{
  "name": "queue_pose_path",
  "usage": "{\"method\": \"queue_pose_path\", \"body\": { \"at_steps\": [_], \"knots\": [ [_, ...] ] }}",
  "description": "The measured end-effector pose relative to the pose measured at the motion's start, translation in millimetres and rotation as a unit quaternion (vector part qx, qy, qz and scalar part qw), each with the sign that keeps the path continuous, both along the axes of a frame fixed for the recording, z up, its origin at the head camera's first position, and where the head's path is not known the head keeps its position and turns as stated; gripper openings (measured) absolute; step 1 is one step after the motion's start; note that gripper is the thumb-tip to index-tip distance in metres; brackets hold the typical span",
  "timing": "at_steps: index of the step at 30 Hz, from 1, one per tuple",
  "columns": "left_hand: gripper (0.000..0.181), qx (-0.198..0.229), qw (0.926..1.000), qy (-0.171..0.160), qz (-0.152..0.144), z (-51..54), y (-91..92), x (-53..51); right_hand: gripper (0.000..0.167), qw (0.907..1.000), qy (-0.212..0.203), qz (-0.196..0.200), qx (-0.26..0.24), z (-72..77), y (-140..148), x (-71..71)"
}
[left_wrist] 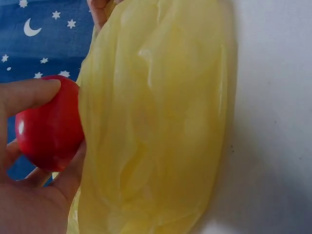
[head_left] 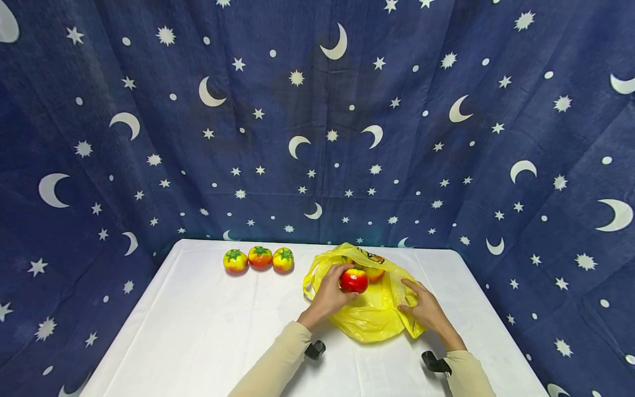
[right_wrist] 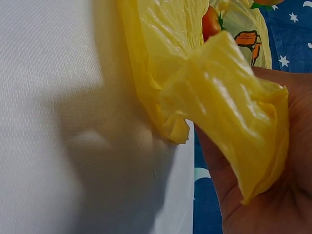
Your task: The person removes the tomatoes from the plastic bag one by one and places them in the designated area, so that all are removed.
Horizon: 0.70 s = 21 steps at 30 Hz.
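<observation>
A yellow plastic bag (head_left: 369, 325) lies on the table with its mouth spread toward the person. My left hand (head_left: 329, 293) grips a red round fruit (head_left: 354, 280) at the bag's mouth; in the left wrist view the thumb and fingers curl round the red fruit (left_wrist: 51, 126). Behind it, an orange-yellow fruit (head_left: 374, 274) shows inside the bag. At the bag's right edge my right hand (head_left: 425, 309) holds the plastic; in the right wrist view a fold of the bag (right_wrist: 234, 112) lies against the palm of the right hand (right_wrist: 263, 209).
Three red-and-yellow tomato-like fruits with green tops, the left one (head_left: 235, 261), middle one (head_left: 260, 257) and right one (head_left: 283, 260), stand in a row at the back left of the white table (head_left: 198, 331). A blue curtain (head_left: 278, 121) with moons and stars hangs behind.
</observation>
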<state>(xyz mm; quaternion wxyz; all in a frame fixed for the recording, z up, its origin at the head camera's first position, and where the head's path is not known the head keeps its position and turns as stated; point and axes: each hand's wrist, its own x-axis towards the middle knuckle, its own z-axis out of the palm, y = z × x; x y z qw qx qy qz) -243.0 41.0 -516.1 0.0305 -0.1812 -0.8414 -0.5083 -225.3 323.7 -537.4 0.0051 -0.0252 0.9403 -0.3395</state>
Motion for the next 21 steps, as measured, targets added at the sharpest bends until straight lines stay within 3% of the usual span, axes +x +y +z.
{"method": "queue_pose_path", "body": {
  "at_steps": [10,14,21],
  "knots": [
    [0.061,0.026,0.9989,-0.021,0.032,3.6,-7.6,1.4,0.076,1.0000,-0.009,-0.003,0.001,-1.0,0,-0.3],
    [0.057,0.026,0.9986,-0.004,0.046,3.0,-11.4,0.8,0.075,0.9999,-0.010,-0.001,0.003,-1.3,0,-0.9],
    [0.070,0.017,0.9982,0.008,0.057,2.6,-17.5,-0.8,0.076,0.9999,-0.017,-0.005,0.000,-1.4,-1,-1.7]
  ]
}}
